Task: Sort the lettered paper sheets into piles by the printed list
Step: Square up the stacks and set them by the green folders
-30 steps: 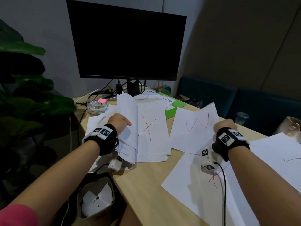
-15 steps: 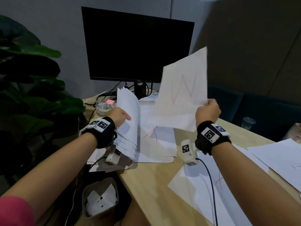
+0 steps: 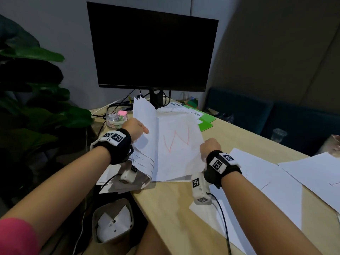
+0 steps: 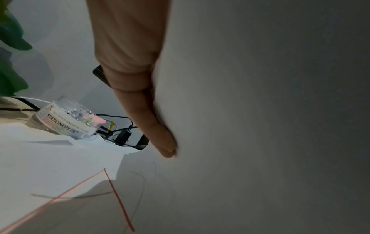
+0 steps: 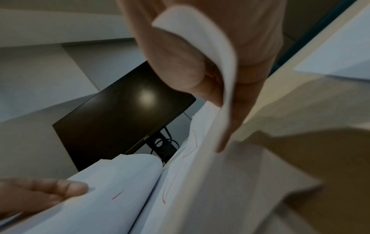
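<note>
At frame centre, our right hand (image 3: 209,147) pinches the W sheet's (image 3: 176,144) edge atop the tabletop (image 3: 176,205) pile, while our left hand (image 3: 134,128) grips the raised paper stack (image 3: 145,133) beside it.

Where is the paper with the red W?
In the head view, the W sheet lies atop the pile before the monitor, between the left hand and the right hand, which pinches its right edge.
</note>
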{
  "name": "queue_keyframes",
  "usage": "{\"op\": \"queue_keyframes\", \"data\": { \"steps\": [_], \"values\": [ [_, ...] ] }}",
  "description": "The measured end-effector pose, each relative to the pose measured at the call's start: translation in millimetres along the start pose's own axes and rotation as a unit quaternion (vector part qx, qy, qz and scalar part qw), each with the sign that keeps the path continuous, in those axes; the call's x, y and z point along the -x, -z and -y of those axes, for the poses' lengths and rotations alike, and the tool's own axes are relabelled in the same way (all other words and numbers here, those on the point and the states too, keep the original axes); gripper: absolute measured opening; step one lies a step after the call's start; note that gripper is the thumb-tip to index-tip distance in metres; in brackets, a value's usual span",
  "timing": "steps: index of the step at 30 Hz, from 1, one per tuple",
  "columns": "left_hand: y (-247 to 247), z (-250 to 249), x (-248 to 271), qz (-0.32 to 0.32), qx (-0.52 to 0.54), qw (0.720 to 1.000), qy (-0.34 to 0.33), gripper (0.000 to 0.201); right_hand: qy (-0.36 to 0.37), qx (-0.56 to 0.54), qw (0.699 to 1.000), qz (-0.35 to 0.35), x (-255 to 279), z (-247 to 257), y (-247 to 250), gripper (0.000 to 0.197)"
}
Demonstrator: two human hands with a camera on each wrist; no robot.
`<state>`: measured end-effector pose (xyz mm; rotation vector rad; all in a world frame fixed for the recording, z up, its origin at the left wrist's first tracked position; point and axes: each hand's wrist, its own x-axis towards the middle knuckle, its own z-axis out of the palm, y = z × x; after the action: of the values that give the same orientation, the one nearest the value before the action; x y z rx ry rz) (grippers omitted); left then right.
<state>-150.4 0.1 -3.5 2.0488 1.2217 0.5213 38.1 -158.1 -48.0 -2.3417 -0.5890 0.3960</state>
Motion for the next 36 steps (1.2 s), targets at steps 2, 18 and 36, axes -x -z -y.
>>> {"op": "queue_keyframes", "data": {
  "steps": [2, 18, 36],
  "values": [
    [-6.4, 0.4, -0.9, 0.003, -0.001, 1.000, 0.004, 0.046, 0.010, -0.009, 0.999, 0.045, 7.7, 3.4, -6.8, 0.035],
    [-63.4, -31.1, -2.0, 0.040, -0.196, 0.980, -0.020, 0.023, -0.098, 0.199, 0.971, 0.090, -10.7, -88.3, 117.6, 0.016],
    [-72.3, -29.2, -6.0, 0.047, -0.204, 0.978, 0.009, 0.027, -0.047, 0.344, 0.935, 0.070, -18.4, -99.3, 120.3, 0.076]
  ]
}}
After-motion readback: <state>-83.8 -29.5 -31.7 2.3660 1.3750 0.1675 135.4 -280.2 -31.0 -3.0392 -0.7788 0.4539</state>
